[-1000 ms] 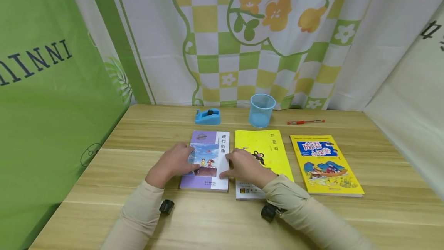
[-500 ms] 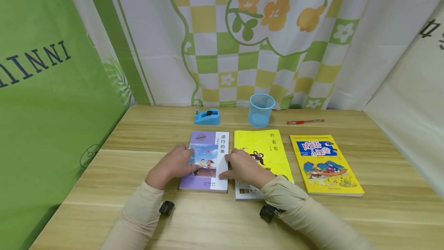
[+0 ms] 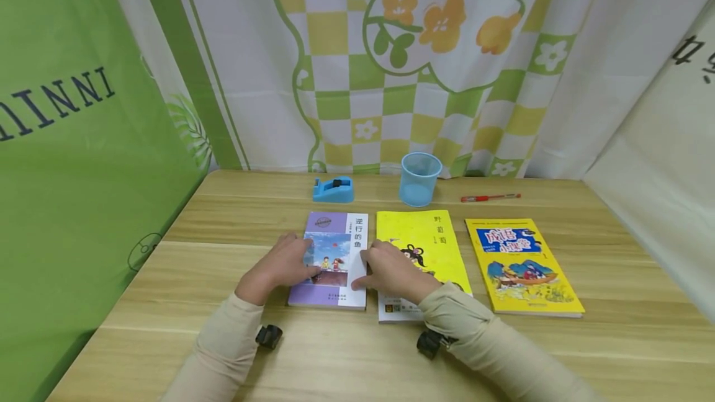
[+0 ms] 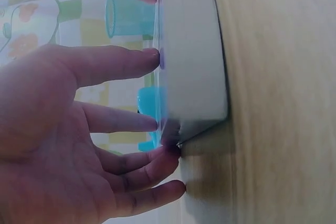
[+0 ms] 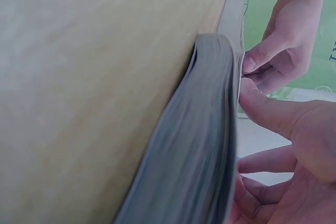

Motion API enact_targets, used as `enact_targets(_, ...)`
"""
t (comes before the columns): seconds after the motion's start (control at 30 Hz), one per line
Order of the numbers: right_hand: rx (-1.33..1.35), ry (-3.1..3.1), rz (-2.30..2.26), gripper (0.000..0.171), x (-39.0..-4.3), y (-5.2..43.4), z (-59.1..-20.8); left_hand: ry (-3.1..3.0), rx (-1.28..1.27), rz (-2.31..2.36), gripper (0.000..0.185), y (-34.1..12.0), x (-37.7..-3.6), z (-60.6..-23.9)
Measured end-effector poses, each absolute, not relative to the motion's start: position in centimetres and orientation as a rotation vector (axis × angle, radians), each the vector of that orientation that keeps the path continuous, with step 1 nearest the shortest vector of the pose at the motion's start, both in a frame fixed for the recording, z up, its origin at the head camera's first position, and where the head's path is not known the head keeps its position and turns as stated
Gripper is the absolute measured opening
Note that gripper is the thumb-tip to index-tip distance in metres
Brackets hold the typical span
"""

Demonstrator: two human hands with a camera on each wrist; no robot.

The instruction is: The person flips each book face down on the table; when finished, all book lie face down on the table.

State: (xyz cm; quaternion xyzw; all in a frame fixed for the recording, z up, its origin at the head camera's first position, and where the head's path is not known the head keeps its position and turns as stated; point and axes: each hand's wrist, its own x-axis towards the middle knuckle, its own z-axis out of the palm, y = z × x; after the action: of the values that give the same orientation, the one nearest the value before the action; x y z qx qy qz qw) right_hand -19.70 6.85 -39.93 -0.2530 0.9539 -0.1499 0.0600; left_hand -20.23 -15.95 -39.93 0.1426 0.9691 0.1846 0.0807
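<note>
Purple-and-white book (image 3: 336,254), laid flat on bench (image 3: 195,281) — left edge partly hidden by left hand (image 3: 276,265); framed between it and right hand (image 3: 393,270), cover touched by both, thumbs held apart from fingers.

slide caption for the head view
Left hand and right hand touch a purple book beside a yellow book on a table.

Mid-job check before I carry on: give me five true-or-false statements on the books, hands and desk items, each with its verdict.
1. The left hand and right hand both touch the purple book. True.
2. The red pen is inside the blue cup. False: the red pen lies on the table, right of the blue cup.
3. The purple book lies open. False: it is closed, front cover up.
4. Three books lie on the table. True.
5. The tape dispenser stands right of the cup. False: the tape dispenser is left of it.
</note>
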Motion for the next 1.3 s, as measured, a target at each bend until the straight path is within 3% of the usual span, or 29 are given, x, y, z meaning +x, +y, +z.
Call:
enact_targets(0.87, -0.819, 2.864, -0.545, 0.041, -19.9, 6.6, -40.1, 2.941, 0.343, 0.641, 0.056, -15.9, -20.1, -39.2)
enact_targets(1.3, -0.775, 2.840, -0.586, 0.049, -19.9, 6.9, -40.0, 2.950, 0.294, 0.700, 0.058, -15.6, -20.1, -38.5)
